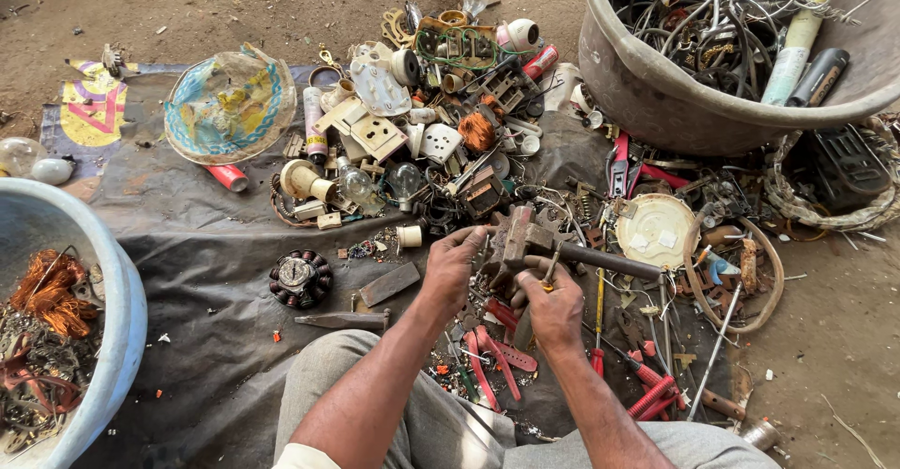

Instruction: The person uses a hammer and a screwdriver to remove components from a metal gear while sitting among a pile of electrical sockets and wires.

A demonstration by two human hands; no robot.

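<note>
A dark tarpaulin (pixel 206 244) lies on bare dirt, covered with electrical scrap: white sockets and switch plates (pixel 380 132), glass bulbs (pixel 405 178), a knot of copper wire (pixel 476 132), and red-handled pliers (pixel 656 396) near the person's knee. A large grey tub (pixel 656 94) of tangled cables stands at the upper right, and a pale blue tub (pixel 122 338) holding copper coils sits at the left edge. A flattened, colourful dome-shaped piece (pixel 230 104) rests at the upper left of the tarpaulin.

The left hand (pixel 452 268) is clenched around a small brown metal block (pixel 502 244), held just above the scrap pile in front of the knees. The right hand (pixel 555 308) grips the hammer (pixel 572 252) close under its head. The hammer's long axis runs roughly level, its handle pointing right and slightly down, its head touching the block. Loose parts crowd closely around both hands.
</note>
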